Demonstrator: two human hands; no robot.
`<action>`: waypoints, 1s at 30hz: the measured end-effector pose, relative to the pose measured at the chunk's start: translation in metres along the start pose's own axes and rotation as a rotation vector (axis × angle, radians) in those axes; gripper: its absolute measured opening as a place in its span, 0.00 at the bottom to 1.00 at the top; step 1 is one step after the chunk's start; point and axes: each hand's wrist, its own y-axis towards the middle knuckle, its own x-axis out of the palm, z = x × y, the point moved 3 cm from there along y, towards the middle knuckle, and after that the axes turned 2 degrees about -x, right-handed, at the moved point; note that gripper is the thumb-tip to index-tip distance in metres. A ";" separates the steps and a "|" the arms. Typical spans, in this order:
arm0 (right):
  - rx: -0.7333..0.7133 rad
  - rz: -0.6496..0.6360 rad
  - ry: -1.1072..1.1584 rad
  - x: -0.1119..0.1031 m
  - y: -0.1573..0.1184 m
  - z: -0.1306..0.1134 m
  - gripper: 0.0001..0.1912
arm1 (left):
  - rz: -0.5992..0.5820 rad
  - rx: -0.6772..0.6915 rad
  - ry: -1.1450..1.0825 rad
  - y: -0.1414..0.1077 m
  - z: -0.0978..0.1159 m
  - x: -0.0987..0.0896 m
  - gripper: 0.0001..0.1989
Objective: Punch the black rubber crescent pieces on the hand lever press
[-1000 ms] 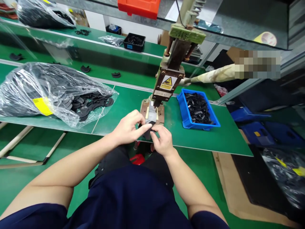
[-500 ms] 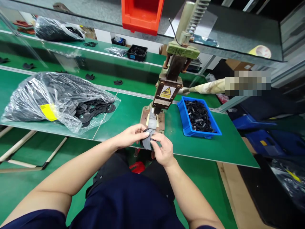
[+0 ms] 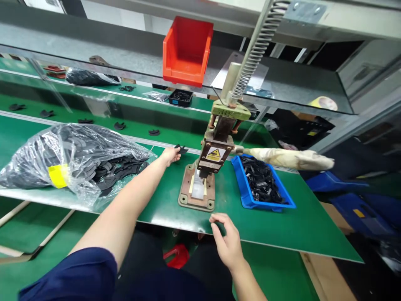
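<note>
Stretched forward past the left side of the press, my left hand pinches a small black curved part close to the belt's edge. My right hand hovers at the table's front edge, thumb and fingers apart, holding nothing. Between them stands the hand press, its base plate bare of parts. A clear bag of black curved pieces lies open on the left. Right of the press, a blue bin holds many small black parts.
Several curved parts, one of them a black piece, lie along the green belt. The wrapped press lever sticks out rightward above the blue bin. A red bin sits on the overhead shelf.
The curved piece has left my right hand's fingers, which opened. My left hand moved forward to the belt's edge with a part. The view tilted up.
</note>
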 end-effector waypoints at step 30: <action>0.752 -0.151 -0.733 -0.131 0.151 0.141 0.25 | -0.056 0.480 0.510 -0.154 -0.126 -0.081 0.22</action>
